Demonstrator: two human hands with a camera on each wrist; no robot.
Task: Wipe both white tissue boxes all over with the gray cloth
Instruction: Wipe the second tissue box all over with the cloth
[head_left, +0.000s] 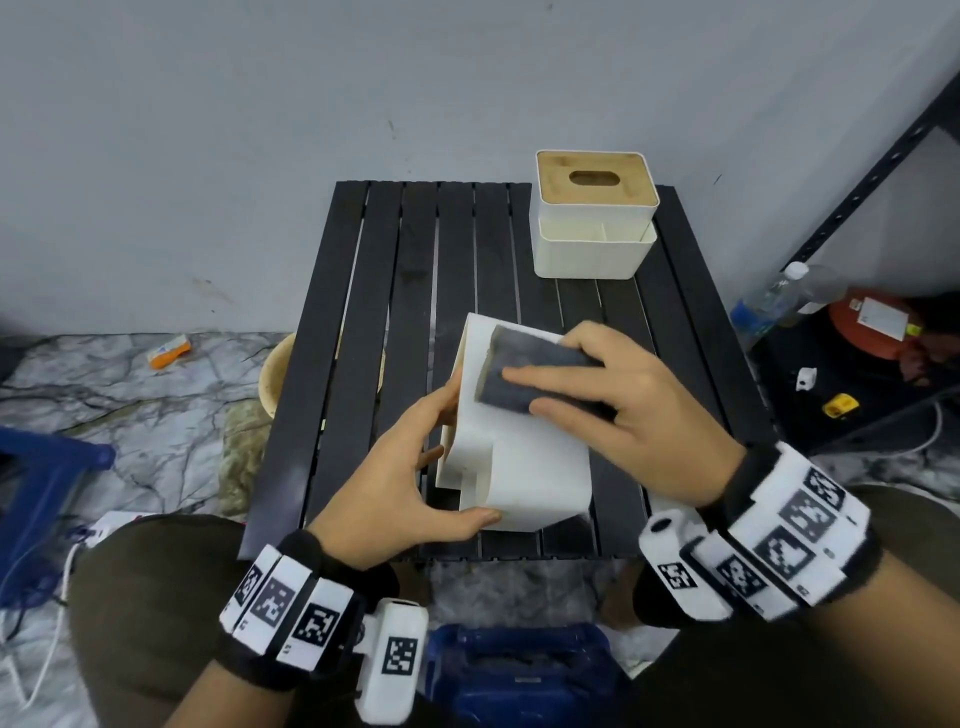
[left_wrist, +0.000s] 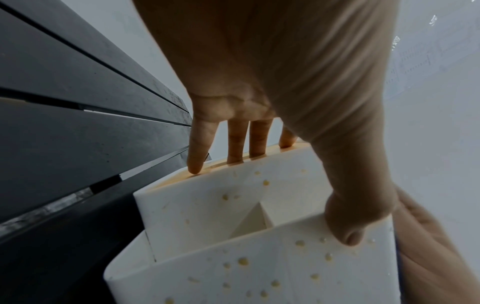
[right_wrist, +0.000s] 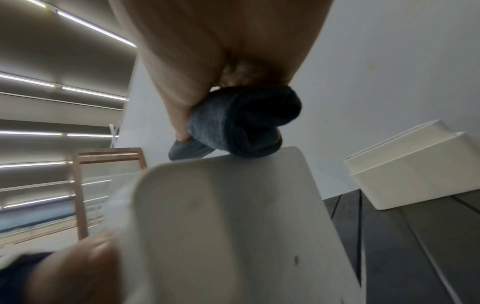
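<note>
One white tissue box (head_left: 524, 467) lies tipped on the black slatted table (head_left: 363, 312), with its open compartments toward my left. My left hand (head_left: 457, 457) grips it, fingers on the far edge and thumb on the near side; the left wrist view shows the same hold on the box (left_wrist: 207, 216) by my left hand (left_wrist: 291, 195). My right hand (head_left: 597, 384) holds the folded gray cloth (head_left: 535, 369) and presses it on the box's upper face. The cloth (right_wrist: 244, 123) sits bunched under my right hand (right_wrist: 197, 115) at the box's (right_wrist: 221, 216) far edge. The second white tissue box (head_left: 592, 249), with a bamboo lid, stands upright at the table's back right.
A gray wall runs just behind the table. A beige bowl (head_left: 272, 374) sits under the table's left edge, and a blue stool (head_left: 47, 467) stands farther left. On the right is a black rack (head_left: 857, 197) with a water bottle (head_left: 769, 306). A blue container (head_left: 519, 670) stands between my knees.
</note>
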